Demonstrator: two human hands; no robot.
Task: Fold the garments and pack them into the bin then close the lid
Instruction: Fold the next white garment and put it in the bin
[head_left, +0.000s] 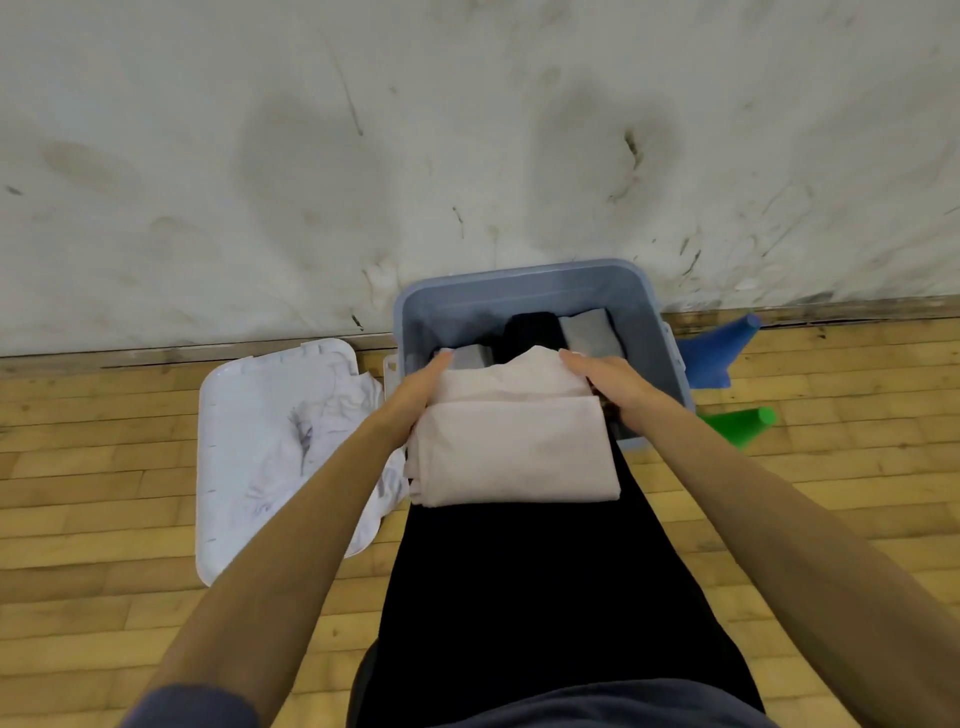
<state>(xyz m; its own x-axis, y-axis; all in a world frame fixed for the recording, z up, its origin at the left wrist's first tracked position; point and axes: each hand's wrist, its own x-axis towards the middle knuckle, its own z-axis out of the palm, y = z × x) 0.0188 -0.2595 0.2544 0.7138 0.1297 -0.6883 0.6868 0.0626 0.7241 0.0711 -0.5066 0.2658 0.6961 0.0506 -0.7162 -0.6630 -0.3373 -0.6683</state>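
Pink folded garment (511, 452) over bin (524, 291), gripped by left hand (421, 387) and right hand (615, 382).

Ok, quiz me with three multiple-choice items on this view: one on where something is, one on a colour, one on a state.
1. Where is the white lid?
A. on the bin
B. on the floor left of the bin
C. against the wall

2. What colour is the bin?
A. red
B. grey-blue
C. yellow

3. What state is the pink garment in?
A. folded, held by both hands
B. spread flat on the floor
C. hanging on a hook

Answers: B, the lid lies flat on the wood floor; B, its rim and walls show grey-blue; A, left hand and right hand grip its sides at the bin's near edge.
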